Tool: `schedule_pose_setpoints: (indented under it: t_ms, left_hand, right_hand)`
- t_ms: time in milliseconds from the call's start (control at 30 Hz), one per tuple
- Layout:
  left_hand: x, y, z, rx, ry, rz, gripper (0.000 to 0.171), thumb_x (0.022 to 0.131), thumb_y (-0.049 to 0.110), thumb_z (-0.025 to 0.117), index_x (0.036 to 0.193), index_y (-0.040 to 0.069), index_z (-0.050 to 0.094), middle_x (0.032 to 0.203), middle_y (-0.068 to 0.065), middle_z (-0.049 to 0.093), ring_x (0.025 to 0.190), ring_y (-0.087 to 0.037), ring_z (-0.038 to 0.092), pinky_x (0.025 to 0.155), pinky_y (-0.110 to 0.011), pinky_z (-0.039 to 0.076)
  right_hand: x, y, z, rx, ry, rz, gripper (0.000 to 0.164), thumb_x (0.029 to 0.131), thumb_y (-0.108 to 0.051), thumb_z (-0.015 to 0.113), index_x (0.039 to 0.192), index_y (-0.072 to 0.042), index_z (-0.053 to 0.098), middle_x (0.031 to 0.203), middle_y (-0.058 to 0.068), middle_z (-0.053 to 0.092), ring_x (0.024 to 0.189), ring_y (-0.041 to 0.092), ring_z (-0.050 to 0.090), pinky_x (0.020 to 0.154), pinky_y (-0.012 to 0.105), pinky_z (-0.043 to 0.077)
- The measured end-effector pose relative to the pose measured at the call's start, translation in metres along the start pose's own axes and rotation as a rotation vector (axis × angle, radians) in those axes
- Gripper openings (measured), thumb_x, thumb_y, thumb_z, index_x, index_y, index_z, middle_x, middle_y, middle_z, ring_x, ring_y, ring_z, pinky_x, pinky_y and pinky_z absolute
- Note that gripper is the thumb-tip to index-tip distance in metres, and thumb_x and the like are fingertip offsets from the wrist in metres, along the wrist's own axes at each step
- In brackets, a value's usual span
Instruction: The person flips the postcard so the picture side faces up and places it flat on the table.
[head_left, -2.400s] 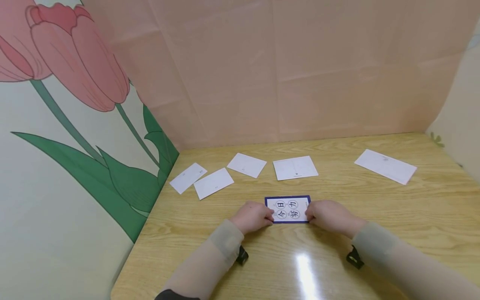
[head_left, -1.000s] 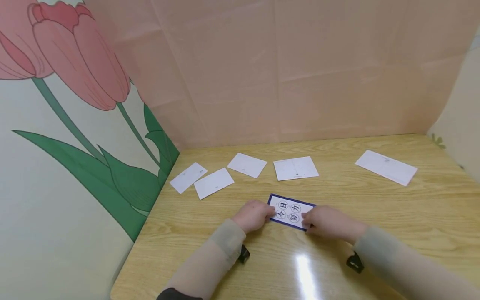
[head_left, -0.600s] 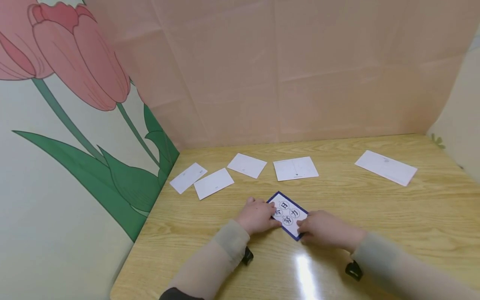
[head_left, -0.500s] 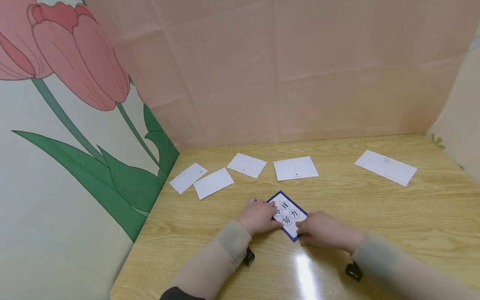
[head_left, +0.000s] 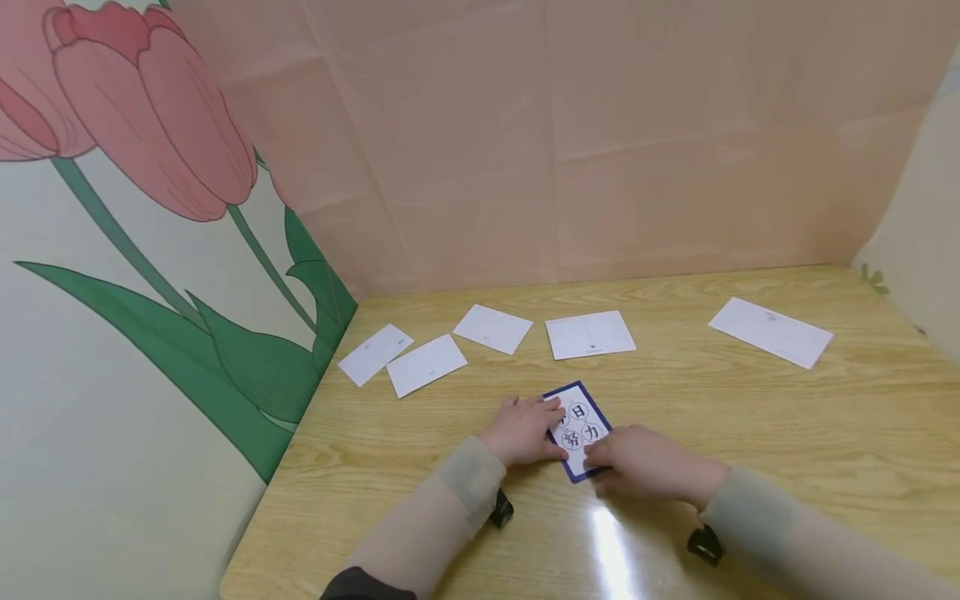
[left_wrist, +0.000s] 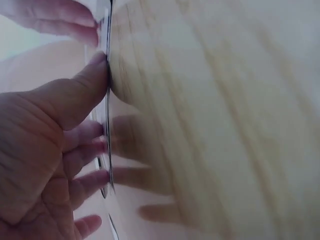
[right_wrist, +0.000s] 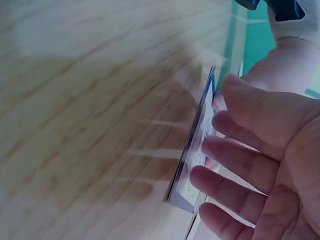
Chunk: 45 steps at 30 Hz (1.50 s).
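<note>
A white card (head_left: 576, 427) with a dark blue border and several circled Chinese characters lies on the wooden table, turned at an angle. My left hand (head_left: 525, 431) rests at its left side, fingertips over the printed face and thumb along the edge. In the left wrist view the left thumb (left_wrist: 82, 92) meets the card's edge, with the other fingers spread below. My right hand (head_left: 652, 462) touches the lower right part, its fingers covering a corner. Loosely extended right fingers (right_wrist: 235, 160) lie against the card's face in the right wrist view.
White cards lie in a row behind: one at far left (head_left: 375, 354) with its corner at a second (head_left: 427, 367), then a third (head_left: 493, 328) and another (head_left: 590, 335). A long card (head_left: 771, 332) lies at right. A pink sheet (head_left: 555, 150) hangs behind the table.
The bordered card has turned clockwise from lying lengthwise left to right to standing nearly upright in the view. My right hand has come slightly nearer and left; my left hand has shifted right, fingers spreading.
</note>
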<state>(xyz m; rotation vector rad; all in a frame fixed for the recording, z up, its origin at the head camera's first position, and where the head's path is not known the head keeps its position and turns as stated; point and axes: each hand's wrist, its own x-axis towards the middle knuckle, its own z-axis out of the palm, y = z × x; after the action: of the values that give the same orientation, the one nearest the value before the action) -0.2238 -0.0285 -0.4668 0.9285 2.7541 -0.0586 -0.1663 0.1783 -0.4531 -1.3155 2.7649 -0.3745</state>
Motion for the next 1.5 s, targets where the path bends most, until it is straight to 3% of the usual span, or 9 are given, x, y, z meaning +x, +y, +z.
schedule_pose_setpoints:
  t_ms: [133,267,367,567,767,967,1200,1500]
  left_hand:
    - [0.003,-0.002,0.001,-0.041,-0.019,0.038,0.070,0.085,0.058,0.063,0.146,0.032,0.041,0.153,0.010,0.032,0.140,-0.018,0.031,0.109,-0.048,0.026]
    - [0.006,-0.002,0.000,-0.101,-0.043,0.072,0.070,0.085,0.055,0.065,0.146,0.034,0.039,0.154,0.011,0.029,0.141,-0.014,0.027,0.110,-0.046,0.024]
    - [0.007,-0.002,0.000,-0.146,-0.036,0.055,0.073,0.082,0.054,0.068,0.146,0.030,0.041,0.154,0.009,0.031,0.141,-0.013,0.028,0.112,-0.045,0.022]
    - [0.008,-0.001,0.001,-0.130,0.022,-0.029,0.078,0.076,0.060,0.072,0.142,0.026,0.049,0.149,0.005,0.040,0.135,-0.015,0.036,0.111,-0.044,0.023]
    - [0.008,0.003,-0.001,-0.116,0.002,0.015,0.075,0.081,0.058,0.067,0.145,0.028,0.043,0.153,0.006,0.033,0.139,-0.014,0.032,0.112,-0.044,0.020]
    - [0.012,0.008,-0.001,-0.097,0.004,0.014,0.074,0.083,0.061,0.062,0.146,0.029,0.041,0.154,0.006,0.031,0.140,-0.015,0.030,0.114,-0.045,0.019]
    - [0.020,0.012,-0.001,-0.106,-0.008,0.016,0.073,0.084,0.062,0.060,0.146,0.030,0.040,0.155,0.006,0.030,0.141,-0.014,0.027,0.114,-0.042,0.021]
    - [0.029,0.012,-0.006,-0.109,0.012,0.022,0.070,0.088,0.064,0.052,0.147,0.028,0.039,0.156,0.004,0.027,0.142,-0.014,0.026,0.115,-0.044,0.016]
  right_hand:
    - [0.001,0.003,0.002,-0.001,0.013,0.058,0.025,0.080,-0.029,0.077,0.098,-0.013,0.071,0.117,0.012,0.065,0.103,0.032,0.061,0.087,0.050,0.049]
    - [0.002,0.005,0.003,-0.033,-0.040,0.176,0.042,0.082,-0.034,0.075,0.113,-0.007,0.067,0.126,0.015,0.060,0.113,0.037,0.056,0.092,0.056,0.044]
    - [0.002,0.005,0.004,-0.064,-0.081,0.218,0.053,0.084,-0.038,0.072,0.124,-0.005,0.063,0.132,0.016,0.057,0.119,0.041,0.052,0.096,0.059,0.040]
    - [0.004,0.001,0.003,-0.107,-0.095,0.241,0.054,0.086,-0.040,0.070,0.126,-0.004,0.062,0.132,0.017,0.056,0.121,0.042,0.050,0.100,0.060,0.035]
    - [0.005,-0.001,0.002,-0.112,-0.103,0.273,0.056,0.087,-0.042,0.067,0.129,-0.005,0.060,0.133,0.019,0.055,0.118,0.042,0.052,0.096,0.060,0.038]
    - [0.003,-0.002,0.003,-0.167,-0.081,0.274,0.056,0.087,-0.043,0.067,0.129,-0.007,0.060,0.130,0.022,0.057,0.112,0.043,0.055,0.092,0.058,0.041]
    - [0.003,-0.004,-0.001,-0.152,-0.122,0.330,0.060,0.085,-0.048,0.067,0.132,-0.010,0.060,0.132,0.024,0.055,0.114,0.044,0.054,0.093,0.061,0.040]
    - [-0.007,0.011,0.002,-0.169,-0.114,0.359,0.061,0.084,-0.051,0.066,0.131,-0.012,0.061,0.130,0.025,0.055,0.114,0.045,0.054,0.092,0.061,0.040]
